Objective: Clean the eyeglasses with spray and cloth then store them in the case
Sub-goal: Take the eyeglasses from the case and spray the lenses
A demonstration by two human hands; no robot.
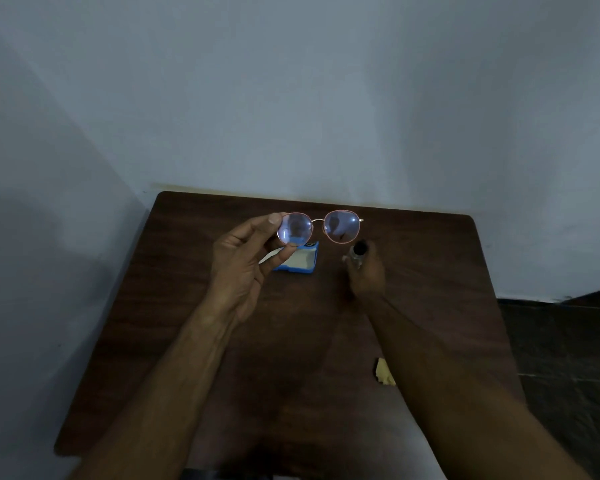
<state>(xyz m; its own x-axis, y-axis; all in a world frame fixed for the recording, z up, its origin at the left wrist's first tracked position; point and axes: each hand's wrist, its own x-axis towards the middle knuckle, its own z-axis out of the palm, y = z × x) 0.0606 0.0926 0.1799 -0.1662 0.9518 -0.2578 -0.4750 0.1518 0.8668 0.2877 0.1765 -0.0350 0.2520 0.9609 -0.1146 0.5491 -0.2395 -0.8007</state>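
My left hand (239, 268) holds the eyeglasses (321, 227) up above the table, pinching the left lens rim between thumb and fingers. The frame is thin and pinkish, and both round lenses face me. My right hand (366, 271) grips a small spray bottle (358, 252) with a dark top, just below the right lens. A blue open case (298, 261) with a pale lining lies on the table behind my left fingers. A white cloth edge (269, 257) shows at the case, partly hidden by my fingers.
The dark wooden table (291, 341) stands against a pale wall in a corner. A chipped spot (383, 372) marks its surface near my right forearm. Dark floor tiles (568, 341) lie to the right.
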